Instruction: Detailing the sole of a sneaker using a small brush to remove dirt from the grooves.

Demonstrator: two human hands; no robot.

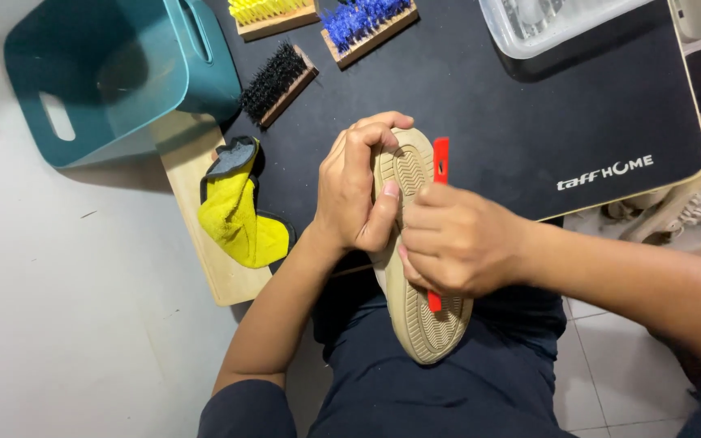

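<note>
Head view
Shoe [415,324]: tan, sole up with ribbed tread, over the person's lap at the near edge of the black mat [513,105].
Left hand [359,191]: curled tight around the shoe's toe end.
Right hand [456,239]: closed on a red tool [440,161], laid along the sole.
Around: black brush [277,83], blue brush [364,20] and yellow brush [269,12] beyond the shoe; yellow cloth [237,215] left of it.
Containers: teal plastic bin [115,73], far left, nothing seen inside; clear tub [545,24], contents unclear.
</note>
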